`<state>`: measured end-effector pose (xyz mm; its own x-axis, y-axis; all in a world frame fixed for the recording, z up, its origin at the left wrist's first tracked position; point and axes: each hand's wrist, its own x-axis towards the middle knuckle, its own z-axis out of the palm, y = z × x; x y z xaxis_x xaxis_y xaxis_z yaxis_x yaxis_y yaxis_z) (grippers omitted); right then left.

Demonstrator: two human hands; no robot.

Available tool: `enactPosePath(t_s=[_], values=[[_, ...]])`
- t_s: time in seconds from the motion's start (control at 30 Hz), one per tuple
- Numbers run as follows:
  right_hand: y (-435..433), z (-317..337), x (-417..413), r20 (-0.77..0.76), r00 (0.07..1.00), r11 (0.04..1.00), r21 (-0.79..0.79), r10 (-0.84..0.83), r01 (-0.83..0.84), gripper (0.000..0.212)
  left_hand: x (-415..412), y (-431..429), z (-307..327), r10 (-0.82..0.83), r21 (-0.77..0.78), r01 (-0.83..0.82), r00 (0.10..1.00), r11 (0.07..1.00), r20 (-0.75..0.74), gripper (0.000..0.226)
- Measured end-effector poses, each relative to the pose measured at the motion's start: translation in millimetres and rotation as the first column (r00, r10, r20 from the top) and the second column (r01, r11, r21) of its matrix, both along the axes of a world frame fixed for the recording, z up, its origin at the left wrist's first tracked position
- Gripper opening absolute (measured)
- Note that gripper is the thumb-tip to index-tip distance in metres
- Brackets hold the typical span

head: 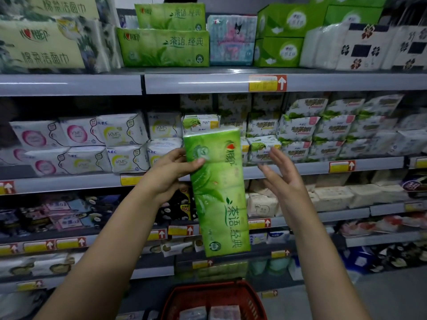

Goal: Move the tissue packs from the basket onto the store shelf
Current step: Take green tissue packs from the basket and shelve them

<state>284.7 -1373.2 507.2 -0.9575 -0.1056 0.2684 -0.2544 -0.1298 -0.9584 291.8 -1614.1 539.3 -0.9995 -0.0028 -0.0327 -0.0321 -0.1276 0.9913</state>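
Note:
A long green tissue pack stands upright in the air in front of the shelves. My left hand grips its upper left edge, thumb on the front face. To the right of the pack, my right hand is raised with fingers spread, a little apart from it and holding nothing. A red basket sits at the bottom centre with some packs inside. Two matching green packs are stacked on the top shelf.
The top shelf also holds a pale blue pack, green tissue boxes and white packs. Lower shelves are filled with white sanitary-pad packets. Grey floor shows at bottom right.

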Motion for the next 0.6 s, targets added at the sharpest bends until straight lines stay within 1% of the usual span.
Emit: enactPosePath(t_s=[0.07,0.1,0.2,0.23,0.27,0.3,0.33,0.4,0.43,0.47,0.5,0.57,0.6], values=[[5,-10,1,0.04,0.998,0.999,0.004,-0.038,0.038,0.053,7,-6,-5,0.046,0.136,-0.044,0.999,0.99,-0.018,0.062],[7,-14,3,0.062,0.996,0.998,0.003,-0.058,0.058,0.055,10,-10,-9,0.063,0.215,-0.057,0.998,0.975,-0.022,0.065],[11,-32,11,0.122,0.984,0.991,-0.026,-0.131,0.135,0.079,17,-19,-22,0.091,0.434,-0.075,0.996,0.898,-0.015,0.097],[12,-38,14,0.146,0.979,0.987,-0.054,-0.145,0.154,0.082,20,-20,-25,0.097,0.494,-0.078,0.995,0.866,-0.012,0.1],[11,-42,17,0.173,0.974,0.983,-0.087,-0.145,0.161,0.083,23,-22,-27,0.11,0.551,-0.08,0.994,0.83,-0.023,0.098],[10,-45,19,0.203,0.971,0.98,-0.131,-0.124,0.153,0.085,26,-22,-28,0.127,0.593,-0.089,0.992,0.8,-0.023,0.09],[8,-47,20,0.242,0.966,0.972,-0.187,-0.092,0.139,0.087,28,-22,-30,0.141,0.625,-0.096,0.99,0.775,-0.023,0.076],[5,-47,20,0.302,0.953,0.945,-0.314,0.009,0.091,0.095,31,-22,-32,0.172,0.664,-0.118,0.985,0.738,-0.016,0.037],[3,-47,20,0.303,0.951,0.928,-0.368,0.061,0.057,0.099,34,-19,-31,0.202,0.68,-0.149,0.979,0.718,0.001,0.015],[1,-44,19,0.293,0.951,0.918,-0.396,0.1,0.025,0.1,34,-18,-33,0.236,0.693,-0.168,0.972,0.701,-0.003,0.013],[-2,-42,19,0.275,0.954,0.917,-0.399,0.123,-0.003,0.097,36,-15,-34,0.252,0.702,-0.173,0.968,0.691,-0.01,0.02],[-5,-39,19,0.243,0.959,0.918,-0.395,0.148,-0.042,0.083,40,-11,-39,0.289,0.725,-0.195,0.957,0.66,-0.006,0.024],[-6,-36,19,0.237,0.959,0.915,-0.401,0.158,-0.051,0.078,42,-11,-41,0.29,0.737,-0.178,0.957,0.652,-0.026,0.03]])
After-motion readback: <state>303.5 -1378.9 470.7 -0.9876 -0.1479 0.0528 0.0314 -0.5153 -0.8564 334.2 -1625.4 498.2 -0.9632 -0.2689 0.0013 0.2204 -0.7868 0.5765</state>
